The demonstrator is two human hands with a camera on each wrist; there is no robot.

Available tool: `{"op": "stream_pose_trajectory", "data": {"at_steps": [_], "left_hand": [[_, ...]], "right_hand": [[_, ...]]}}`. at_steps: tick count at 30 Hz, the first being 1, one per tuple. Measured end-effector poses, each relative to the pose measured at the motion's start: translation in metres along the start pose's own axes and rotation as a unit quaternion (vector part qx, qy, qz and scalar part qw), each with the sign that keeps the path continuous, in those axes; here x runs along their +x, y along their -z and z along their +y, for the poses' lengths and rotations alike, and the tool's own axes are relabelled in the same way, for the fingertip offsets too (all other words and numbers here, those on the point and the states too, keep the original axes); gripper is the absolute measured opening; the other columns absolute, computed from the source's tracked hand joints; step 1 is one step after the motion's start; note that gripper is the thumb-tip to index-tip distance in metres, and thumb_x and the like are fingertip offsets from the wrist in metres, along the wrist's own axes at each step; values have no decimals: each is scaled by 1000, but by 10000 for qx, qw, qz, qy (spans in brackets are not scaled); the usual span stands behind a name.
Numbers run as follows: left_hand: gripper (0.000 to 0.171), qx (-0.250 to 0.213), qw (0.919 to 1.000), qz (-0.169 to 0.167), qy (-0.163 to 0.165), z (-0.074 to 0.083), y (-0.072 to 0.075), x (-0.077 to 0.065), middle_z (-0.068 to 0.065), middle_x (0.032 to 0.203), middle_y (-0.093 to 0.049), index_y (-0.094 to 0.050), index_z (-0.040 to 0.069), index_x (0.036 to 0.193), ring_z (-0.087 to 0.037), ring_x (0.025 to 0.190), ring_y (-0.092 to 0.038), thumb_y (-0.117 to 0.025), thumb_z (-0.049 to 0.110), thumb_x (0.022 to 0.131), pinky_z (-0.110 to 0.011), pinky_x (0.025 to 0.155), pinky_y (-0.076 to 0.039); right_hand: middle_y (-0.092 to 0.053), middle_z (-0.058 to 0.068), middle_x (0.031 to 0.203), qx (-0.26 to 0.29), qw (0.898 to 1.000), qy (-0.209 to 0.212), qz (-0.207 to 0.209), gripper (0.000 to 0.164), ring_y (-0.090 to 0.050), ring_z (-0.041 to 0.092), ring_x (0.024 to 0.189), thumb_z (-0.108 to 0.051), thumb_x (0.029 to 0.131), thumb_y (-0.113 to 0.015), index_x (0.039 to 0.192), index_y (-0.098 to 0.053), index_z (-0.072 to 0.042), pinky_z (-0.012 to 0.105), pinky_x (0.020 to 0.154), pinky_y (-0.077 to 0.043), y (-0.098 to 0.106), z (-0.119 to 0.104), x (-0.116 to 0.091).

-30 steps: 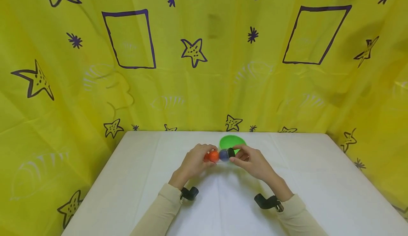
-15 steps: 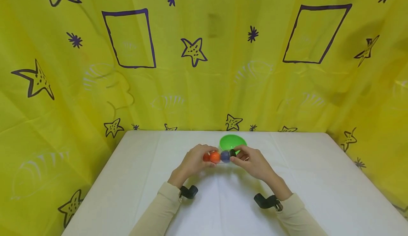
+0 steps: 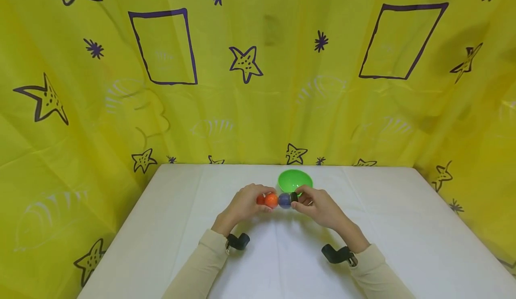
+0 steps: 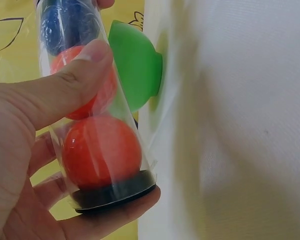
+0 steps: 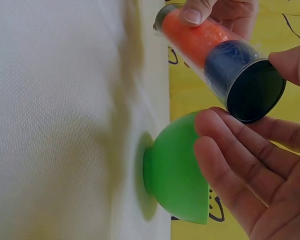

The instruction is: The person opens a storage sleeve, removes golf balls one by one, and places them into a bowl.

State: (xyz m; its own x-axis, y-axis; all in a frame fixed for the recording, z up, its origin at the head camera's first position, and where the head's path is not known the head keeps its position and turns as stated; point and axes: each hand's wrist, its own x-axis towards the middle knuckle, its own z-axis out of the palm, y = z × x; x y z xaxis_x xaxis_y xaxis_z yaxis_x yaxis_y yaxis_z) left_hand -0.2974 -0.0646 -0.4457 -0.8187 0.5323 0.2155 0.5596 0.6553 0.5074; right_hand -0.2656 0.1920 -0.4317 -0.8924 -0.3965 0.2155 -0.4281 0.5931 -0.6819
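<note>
Yellow curtain (image 3: 250, 110) and white bench (image 3: 278, 263) look unchanged from a second ago; above the bench both sleeved forearms (image 3: 197, 267) reach forward and angle inward, and the green bowl (image 3: 295, 180) stands upright beyond them. The left hand (image 3: 244, 201) grips one end of the clear tube (image 4: 97, 118), thumb across its wall, a finger under its base; the right hand (image 3: 324, 207) pinches the other end between thumb and fingers. That tube is held sideways in front of the bowl, with two red-orange balls (image 4: 102, 152) and a blue ball (image 5: 227, 65) inside. Only its right-end black cap (image 5: 256, 91) looks different, narrower now, so the work seems little advanced, perhaps a slight turn.
</note>
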Motion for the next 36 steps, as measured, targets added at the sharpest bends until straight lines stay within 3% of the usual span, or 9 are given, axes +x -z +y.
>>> {"op": "stream_pose_trajectory", "data": {"at_steps": [22,29,33,36], "left_hand": [[50,-51,9994,-112,-322,-3,3,0,0,112,-75,-71,17,127,-14,92,-61,-87,23,80,-32,84,-49],[49,-357,9991,-170,-117,-10,7,-3,-1,117,-74,-70,16,128,-17,102,-65,-86,16,82,-38,95,-54],[49,-419,9991,55,26,-13,14,-4,-2,117,-73,-70,17,127,-20,100,-64,-86,15,81,-41,95,-53],[50,-437,9986,213,187,-13,19,-5,-2,119,-72,-69,17,128,-21,102,-64,-87,18,81,-43,96,-53]], "right_hand": [[-73,3,88,58,9988,436,-210,24,-64,8,80,-19,95,-72,109,-63,-2,25,73,-56,0,7,-2],[-74,7,94,375,9980,502,-34,26,-66,9,85,-9,93,-70,116,-62,1,26,78,-58,-1,5,-3],[-73,7,95,487,9983,268,174,31,-67,11,86,-9,90,-72,118,-62,0,26,78,-58,1,2,-3],[-73,8,98,599,9982,26,27,35,-67,13,89,-11,88,-76,117,-60,0,24,80,-58,1,1,-3]]}}
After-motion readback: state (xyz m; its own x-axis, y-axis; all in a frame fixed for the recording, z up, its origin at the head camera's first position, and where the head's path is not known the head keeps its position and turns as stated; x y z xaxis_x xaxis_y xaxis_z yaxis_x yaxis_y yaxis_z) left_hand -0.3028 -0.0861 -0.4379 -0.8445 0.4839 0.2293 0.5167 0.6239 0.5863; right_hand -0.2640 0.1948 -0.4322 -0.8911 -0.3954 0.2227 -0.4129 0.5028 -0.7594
